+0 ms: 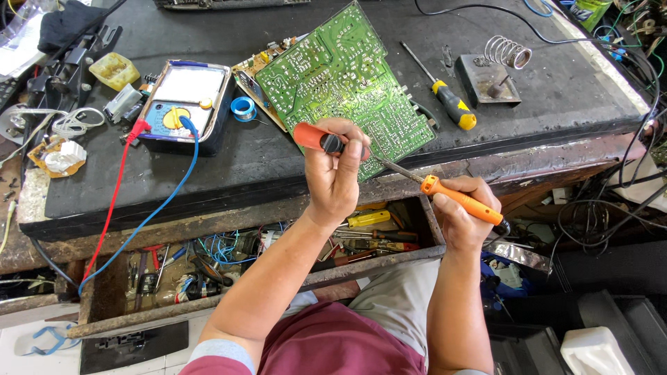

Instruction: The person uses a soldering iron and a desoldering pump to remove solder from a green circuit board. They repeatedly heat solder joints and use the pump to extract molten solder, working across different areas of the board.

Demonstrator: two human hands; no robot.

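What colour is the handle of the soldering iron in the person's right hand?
Orange, with a black end; the soldering iron in the right hand shows clearly in the head view.

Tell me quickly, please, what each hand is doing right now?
Left hand: closed around a red-handled tool.
Right hand: closed around an orange soldering iron, tip toward the green circuit board.

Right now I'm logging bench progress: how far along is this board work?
Set out: green circuit board solder side up, multimeter beside it. In hand: left hand grips an orange-handled tool, right hand the soldering iron. The tip hasn't reached the board.
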